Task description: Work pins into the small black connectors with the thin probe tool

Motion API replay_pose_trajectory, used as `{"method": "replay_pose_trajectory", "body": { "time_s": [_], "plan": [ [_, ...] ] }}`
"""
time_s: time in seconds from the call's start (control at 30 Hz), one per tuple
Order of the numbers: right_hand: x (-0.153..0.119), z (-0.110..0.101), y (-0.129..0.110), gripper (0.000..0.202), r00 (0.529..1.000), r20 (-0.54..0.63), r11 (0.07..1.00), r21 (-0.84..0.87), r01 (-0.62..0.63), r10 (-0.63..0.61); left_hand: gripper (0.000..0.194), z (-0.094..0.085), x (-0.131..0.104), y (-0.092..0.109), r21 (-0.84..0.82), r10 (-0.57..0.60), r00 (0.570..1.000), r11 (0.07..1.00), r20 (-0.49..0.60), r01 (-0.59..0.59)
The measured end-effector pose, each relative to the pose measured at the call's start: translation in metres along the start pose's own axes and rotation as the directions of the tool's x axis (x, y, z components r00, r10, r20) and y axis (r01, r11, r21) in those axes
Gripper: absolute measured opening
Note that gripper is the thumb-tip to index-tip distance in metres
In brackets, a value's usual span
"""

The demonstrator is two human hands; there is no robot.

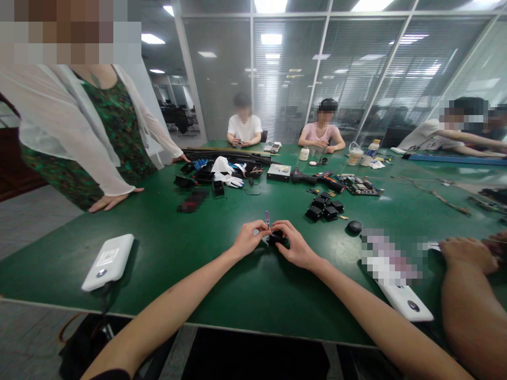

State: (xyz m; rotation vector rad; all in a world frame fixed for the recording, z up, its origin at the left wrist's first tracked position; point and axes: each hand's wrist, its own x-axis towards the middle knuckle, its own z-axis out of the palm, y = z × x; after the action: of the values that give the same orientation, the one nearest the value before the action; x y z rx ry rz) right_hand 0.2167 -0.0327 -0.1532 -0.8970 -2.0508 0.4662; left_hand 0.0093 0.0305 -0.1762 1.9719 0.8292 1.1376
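My left hand (250, 237) is closed, its thumb and fingertips pinched at the lower end of a small screwdriver (266, 216). The screwdriver stands upright with its purple see-through handle on top; its tip is hidden. Close beside it, my right hand (292, 245) curls its fingers around a small black part (274, 239), just above the green table (237, 285). Fingers cover much of that part, so its exact kind cannot be made out. Beyond my right hand lies a cluster of small black boxes (325, 207).
A black mouse (354, 227) and a white power bank (410, 303) lie to the right, near another person's arm (467, 295). Another white power bank (109, 261) is at left. Further back are white gloves (229, 180), a metal drive (279, 172) and a circuit board (359, 184). Several people surround the table.
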Motion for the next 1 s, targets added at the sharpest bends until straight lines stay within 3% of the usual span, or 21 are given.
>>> {"method": "replay_pose_trajectory", "body": {
  "time_s": [0.47, 0.73, 1.0],
  "plan": [
    [-0.002, 0.002, -0.001, 0.023, 1.0, 0.003, 1.0, -0.022, -0.002, 0.002, 0.027, 0.001, 0.001, -0.005, -0.21, -0.112, 0.993, 0.972, -0.033, 0.103],
    [0.002, 0.014, 0.004, 0.023, 0.996, -0.09, 0.998, -0.056, -0.026, 0.021, 0.033, 0.0, 0.001, -0.003, -0.352, -0.169, 0.985, 0.924, -0.028, 0.149],
    [0.004, 0.015, 0.004, 0.007, 0.987, -0.157, 0.999, -0.043, -0.019, 0.012, 0.037, 0.005, -0.001, 0.003, -0.401, -0.198, 0.98, 0.899, -0.016, 0.175]
  ]
}}
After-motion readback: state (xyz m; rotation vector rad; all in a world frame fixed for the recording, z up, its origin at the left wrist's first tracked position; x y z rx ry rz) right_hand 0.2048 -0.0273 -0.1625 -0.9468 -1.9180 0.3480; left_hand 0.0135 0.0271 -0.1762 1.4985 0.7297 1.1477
